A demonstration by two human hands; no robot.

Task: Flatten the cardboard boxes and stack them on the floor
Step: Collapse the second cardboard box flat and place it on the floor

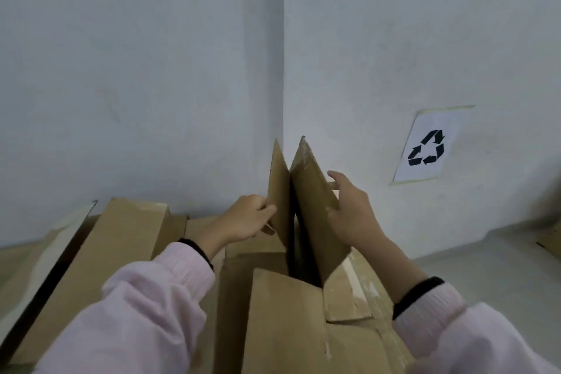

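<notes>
A brown cardboard box [291, 322] stands in front of me in the room's corner, its top open. Two of its flaps stick up side by side. My left hand [246, 217] pinches the left flap [280, 191] at its lower edge. My right hand [352, 212] grips the right flap [314, 191], fingers curled over its far edge, thumb on the near face. A dark gap shows between the two flaps. Strips of old tape run along the box's right side.
More cardboard boxes [121, 240] lie tilted at the left against the wall. A paper sheet with a black recycling sign [426, 147] is taped low on the right wall. Grey floor [485, 267] shows at the right, with another piece of cardboard [551, 237] at the edge.
</notes>
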